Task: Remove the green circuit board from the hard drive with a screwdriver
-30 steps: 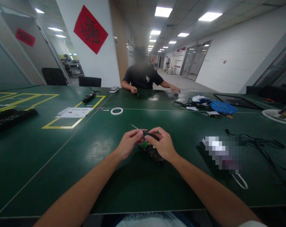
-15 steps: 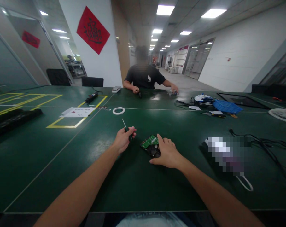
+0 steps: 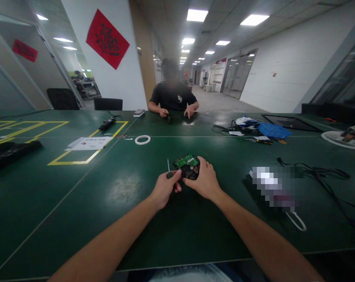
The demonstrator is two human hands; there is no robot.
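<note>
Your left hand [image 3: 164, 188] clenched round small screwdriver [image 3: 168, 166], tip pointing far. Your right hand [image 3: 205, 181] grasps hard drive [image 3: 186, 166] just right of it, green circuit board up, on green table [image 3: 121, 192].

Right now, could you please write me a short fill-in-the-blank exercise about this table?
1. The left hand holds a thin ____, tip pointing away.
2. The right hand holds a hard drive whose circuit board is ____.
3. The ring of tape lying farther along the table is ____.
Missing words: screwdriver; green; white.
</note>
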